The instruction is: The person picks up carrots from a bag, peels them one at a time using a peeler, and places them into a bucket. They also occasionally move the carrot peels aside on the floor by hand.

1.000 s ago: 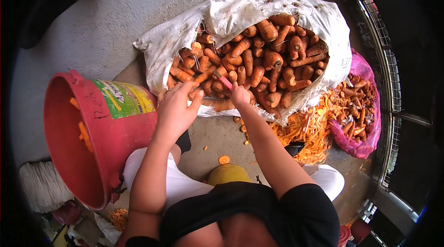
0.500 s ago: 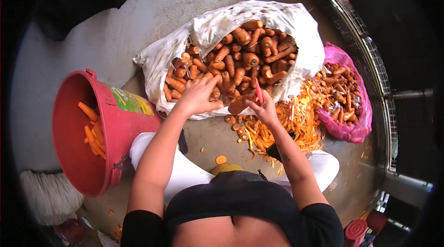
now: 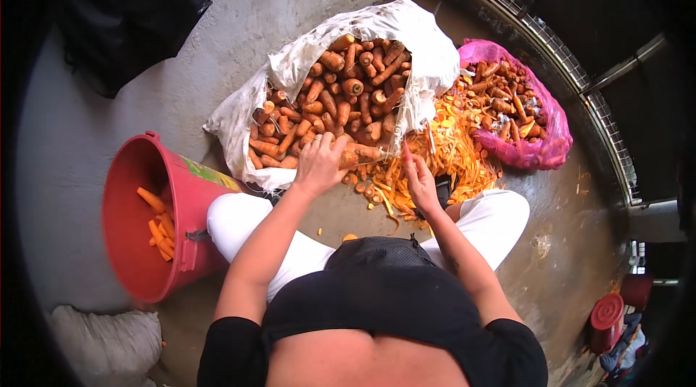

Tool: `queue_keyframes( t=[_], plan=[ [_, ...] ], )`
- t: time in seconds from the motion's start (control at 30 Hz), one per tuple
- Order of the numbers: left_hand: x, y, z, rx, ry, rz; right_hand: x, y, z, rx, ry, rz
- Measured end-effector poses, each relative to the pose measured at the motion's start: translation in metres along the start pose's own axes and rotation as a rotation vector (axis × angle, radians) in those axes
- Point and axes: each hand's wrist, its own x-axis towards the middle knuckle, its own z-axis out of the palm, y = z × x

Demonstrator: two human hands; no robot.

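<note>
My left hand (image 3: 320, 164) is closed around the thick end of an unpeeled carrot (image 3: 364, 154), whose other end points right. In my right hand (image 3: 420, 182) is a slim red tool (image 3: 407, 149), held upright close to the carrot's tip; its blade is too small to make out. Just beyond both hands lies a white sack (image 3: 428, 43), its wide mouth full of unpeeled carrots (image 3: 348, 90). Orange peelings (image 3: 453, 148) and cut-off carrot ends are heaped on the floor behind my right hand.
A red bucket (image 3: 116, 242) lies tipped at my left, with peeled carrots (image 3: 164, 231) inside. Beyond the peelings sits a pink bag (image 3: 557, 142) of carrot pieces. A black bag (image 3: 138, 25) is at upper left, a pale sack (image 3: 109, 340) at lower left. Metal grating (image 3: 536, 28) runs along the right.
My left hand has gone from spread fingers to a grip on the carrot. My right hand has come off the carrot, keeping the red tool. The view has shifted.
</note>
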Motion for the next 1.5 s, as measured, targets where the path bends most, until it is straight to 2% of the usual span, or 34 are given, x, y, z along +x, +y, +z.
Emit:
queue_keyframes(
  t=[0.03, 0.07, 0.13, 0.23, 0.27, 0.33, 0.4, 0.5, 0.57, 0.67, 0.77, 0.87, 0.9, 1.0, 1.1, 1.2, 1.23, 1.3, 1.33, 1.37, 1.47, 1.5],
  plan=[
    [-0.004, 0.001, -0.001, 0.031, 0.014, 0.016, -0.010, -0.002, -0.006, -0.017, -0.036, 0.151],
    [-0.007, 0.003, 0.000, 0.061, 0.030, 0.029, -0.014, -0.001, -0.004, 0.056, -0.037, 0.208],
    [-0.014, 0.007, 0.005, -0.001, -0.006, -0.071, -0.011, 0.007, 0.004, -0.030, -0.010, 0.085],
    [-0.023, 0.016, 0.004, -0.155, -0.110, -0.325, -0.012, 0.007, 0.010, 0.166, -0.065, 0.205],
    [-0.026, 0.020, 0.003, -0.217, -0.156, -0.426, -0.015, 0.006, 0.011, 0.214, -0.089, 0.312],
    [-0.033, 0.021, 0.008, -0.121, -0.115, -0.302, -0.017, -0.015, 0.013, 0.310, -0.133, 0.527],
    [-0.035, 0.025, 0.014, -0.097, -0.053, -0.202, -0.016, -0.007, 0.017, 0.428, -0.147, 0.573],
    [-0.037, 0.039, 0.016, -0.092, -0.064, -0.116, -0.015, -0.002, 0.023, 0.649, -0.187, 0.659],
    [-0.037, 0.042, 0.018, -0.122, -0.038, -0.094, -0.014, -0.004, 0.019, 0.553, -0.150, 0.595],
    [-0.026, 0.049, -0.003, -0.290, -0.189, -0.196, -0.008, -0.003, 0.010, 0.532, -0.119, 0.545],
    [-0.027, 0.017, 0.032, -1.279, -0.328, -0.491, 0.003, -0.003, -0.002, 0.557, -0.112, 0.488],
    [-0.022, 0.024, 0.019, -1.720, -0.688, -0.665, 0.011, -0.018, -0.013, 0.527, -0.234, 0.419],
    [-0.018, 0.025, 0.021, -1.851, -0.731, -0.652, 0.015, -0.018, -0.015, 0.488, -0.258, 0.376],
    [-0.014, 0.026, 0.019, -1.844, -0.834, -0.675, 0.019, -0.022, -0.016, 0.552, -0.282, 0.355],
    [-0.012, 0.028, 0.023, -1.758, -0.953, -0.617, 0.022, -0.024, -0.016, 0.534, -0.413, 0.376],
    [-0.009, 0.032, 0.022, -1.636, -0.823, -0.653, 0.024, -0.015, -0.005, 0.350, -0.281, 0.253],
    [-0.008, 0.033, 0.025, -1.629, -0.731, -0.699, 0.026, -0.012, -0.005, 0.144, -0.221, 0.038],
    [-0.007, 0.030, 0.036, -1.605, -0.549, -0.787, 0.026, -0.008, -0.013, 0.092, -0.161, 0.080],
    [-0.007, 0.023, 0.045, -1.568, -0.518, -0.761, 0.023, -0.008, -0.018, 0.067, -0.131, 0.101],
    [-0.008, 0.013, 0.054, -1.531, -0.489, -0.735, 0.019, -0.008, -0.025, -0.068, -0.202, 0.198],
    [-0.011, 0.001, 0.066, -1.367, -0.402, -0.678, 0.002, -0.016, -0.021, -0.239, -0.229, 0.216],
    [-0.009, 0.007, 0.053, -1.311, -0.388, -0.634, -0.004, -0.011, -0.016, -0.168, -0.203, 0.130]
  ],
)
